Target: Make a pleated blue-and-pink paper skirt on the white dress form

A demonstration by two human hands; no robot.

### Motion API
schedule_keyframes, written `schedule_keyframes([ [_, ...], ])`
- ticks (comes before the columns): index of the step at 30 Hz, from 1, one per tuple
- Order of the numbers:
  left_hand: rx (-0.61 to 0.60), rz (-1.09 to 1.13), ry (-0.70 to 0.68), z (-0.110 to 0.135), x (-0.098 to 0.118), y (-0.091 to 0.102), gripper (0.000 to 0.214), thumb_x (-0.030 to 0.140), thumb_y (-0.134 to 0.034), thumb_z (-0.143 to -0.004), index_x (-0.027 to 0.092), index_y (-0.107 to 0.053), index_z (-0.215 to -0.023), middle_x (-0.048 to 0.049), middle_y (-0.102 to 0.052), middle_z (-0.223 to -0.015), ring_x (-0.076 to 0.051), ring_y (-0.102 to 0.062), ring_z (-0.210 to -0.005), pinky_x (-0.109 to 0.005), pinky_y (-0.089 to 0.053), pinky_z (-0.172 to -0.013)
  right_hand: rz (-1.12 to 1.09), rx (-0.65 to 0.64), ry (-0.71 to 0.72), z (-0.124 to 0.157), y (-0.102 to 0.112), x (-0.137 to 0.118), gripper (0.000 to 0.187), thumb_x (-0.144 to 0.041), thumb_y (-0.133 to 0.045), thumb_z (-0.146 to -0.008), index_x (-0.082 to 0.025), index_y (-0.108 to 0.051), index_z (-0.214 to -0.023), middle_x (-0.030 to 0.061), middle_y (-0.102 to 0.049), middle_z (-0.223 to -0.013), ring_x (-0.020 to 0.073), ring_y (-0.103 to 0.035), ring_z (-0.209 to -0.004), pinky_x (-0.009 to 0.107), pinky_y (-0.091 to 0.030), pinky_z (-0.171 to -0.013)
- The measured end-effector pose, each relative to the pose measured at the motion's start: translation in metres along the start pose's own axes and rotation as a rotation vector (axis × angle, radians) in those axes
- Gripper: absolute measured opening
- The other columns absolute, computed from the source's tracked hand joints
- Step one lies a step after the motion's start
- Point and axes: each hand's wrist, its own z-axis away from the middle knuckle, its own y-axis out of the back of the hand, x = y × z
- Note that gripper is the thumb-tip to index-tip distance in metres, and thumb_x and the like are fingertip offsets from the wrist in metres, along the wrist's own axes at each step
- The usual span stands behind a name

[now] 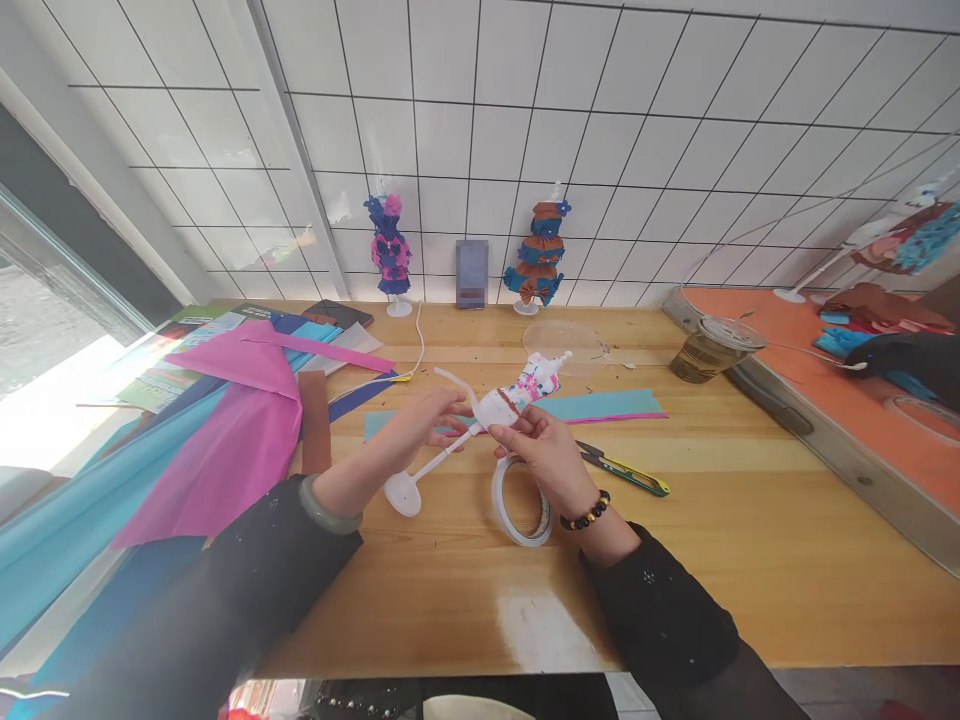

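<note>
The mannequin (499,408) tilts above the table (450,600), its body pinched by the right hand (555,460), while the left hand (412,425) has its fingers loosely bent beside the waist, whether gripping I cannot tell. The tape roll (501,502) is just below the right hand, with the cutter (626,472) lying beyond its wrist. Farther back, two dressed figures (391,245) stand near the tiled wall (442,140).

1. Light wooden desk (720,560), glossy in front.
2. Left: heaped pink paper (255,400) and blue paper (82,510), beside a brown strip (316,425).
3. Centre: tape roll (500,503), cutter (630,473), turquoise strip (607,403).
4. Back: blue-pink figure (391,255), blue-brown figure (541,258), both on white bases (400,308).
5. Right: lidded cup (709,350).
</note>
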Motion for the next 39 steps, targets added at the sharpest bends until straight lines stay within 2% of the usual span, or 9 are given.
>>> schedule_keyframes([
  [3,-0.075,0.095,-0.068,-0.002,0.002,0.002,0.031,0.043,-0.062,-0.075,0.014,-0.060,-0.085,-0.0088,-0.063,-0.095,-0.019,-0.060,-0.089,-0.030,-0.049,-0.076,0.004,0.001,-0.012,0.000,-0.002,-0.001,0.034,-0.033,-0.078,-0.060,-0.019,-0.061,-0.086,0.0033,-0.068,-0.091,0.0148,-0.062,-0.076,0.024,-0.052,-0.057],
  [7,0.041,0.101,-0.137,-0.002,0.000,0.000,0.029,0.039,-0.069,-0.069,0.012,-0.061,-0.077,-0.0068,-0.064,-0.083,-0.016,-0.061,-0.080,-0.032,-0.048,-0.077,0.033,0.052,-0.052,0.000,-0.003,-0.001,0.030,-0.034,-0.078,-0.059,-0.018,-0.057,-0.074,0.0005,-0.067,-0.079,0.0115,-0.060,-0.061,0.024,-0.050,-0.055],
  [16,0.228,-0.482,-0.571,0.032,0.006,-0.036,0.014,0.028,-0.057,-0.079,0.017,-0.063,-0.073,-0.0038,-0.066,-0.075,-0.014,-0.057,-0.072,-0.027,-0.044,-0.071,-0.082,0.094,-0.146,-0.002,0.003,-0.001,0.029,-0.039,-0.074,-0.064,-0.017,-0.061,-0.079,0.0018,-0.067,-0.073,0.0147,-0.063,-0.059,0.026,-0.049,-0.058],
  [22,-0.452,-1.030,-0.593,0.044,0.002,-0.048,0.027,0.011,-0.045,-0.079,0.022,-0.066,-0.092,-0.0070,-0.067,-0.087,-0.021,-0.058,-0.085,-0.034,-0.043,-0.081,-0.092,0.110,-0.163,-0.003,0.005,-0.002,0.033,-0.042,-0.075,-0.061,-0.018,-0.061,-0.079,0.0006,-0.066,-0.070,0.0149,-0.062,-0.057,0.026,-0.049,-0.053],
  [24,-0.350,-1.013,-0.571,0.040,0.003,-0.043,0.033,0.011,-0.041,-0.079,0.022,-0.061,-0.103,-0.0075,-0.065,-0.099,-0.021,-0.057,-0.092,-0.034,-0.043,-0.084,-0.084,0.101,-0.159,-0.004,0.006,-0.002,0.035,-0.043,-0.075,-0.062,-0.018,-0.062,-0.083,0.0020,-0.068,-0.074,0.0160,-0.064,-0.060,0.027,-0.050,-0.056],
  [28,0.262,-0.812,-0.455,0.027,0.002,-0.029,0.031,0.029,-0.043,-0.086,0.018,-0.050,-0.114,-0.0105,-0.057,-0.111,-0.022,-0.052,-0.103,-0.037,-0.040,-0.089,-0.075,0.058,-0.114,-0.003,0.005,0.000,0.040,-0.043,-0.073,-0.064,-0.018,-0.061,-0.093,0.0046,-0.069,-0.091,0.0153,-0.065,-0.064,0.028,-0.053,-0.062],
  [30,0.240,-0.704,-0.299,0.020,0.000,-0.023,0.045,0.040,-0.044,-0.086,0.019,-0.042,-0.125,-0.0103,-0.057,-0.107,-0.022,-0.054,-0.098,-0.036,-0.042,-0.084,-0.072,0.026,-0.084,-0.002,0.003,0.001,0.039,-0.043,-0.072,-0.067,-0.019,-0.060,-0.094,0.0038,-0.068,-0.093,0.0147,-0.066,-0.062,0.028,-0.054,-0.063],
  [33,0.003,-0.528,-0.117,0.013,-0.003,-0.019,0.051,0.047,-0.039,-0.087,0.019,-0.038,-0.129,-0.0070,-0.062,-0.092,-0.016,-0.057,-0.074,-0.029,-0.045,-0.066,-0.053,-0.016,-0.054,0.000,0.001,0.001,0.036,-0.044,-0.071,-0.069,-0.020,-0.058,-0.093,0.0026,-0.069,-0.092,0.0152,-0.066,-0.063,0.029,-0.054,-0.063],
  [39,0.027,-0.734,-0.345,0.011,0.003,-0.009,0.038,0.039,-0.044,-0.085,0.023,-0.055,-0.118,-0.0053,-0.064,-0.106,-0.019,-0.057,-0.091,-0.029,-0.042,-0.078,0.026,-0.010,-0.078,0.003,-0.005,-0.001,0.035,-0.049,-0.071,-0.066,-0.019,-0.059,-0.080,0.0027,-0.068,-0.080,0.0199,-0.068,-0.067,0.032,-0.054,-0.060],
])
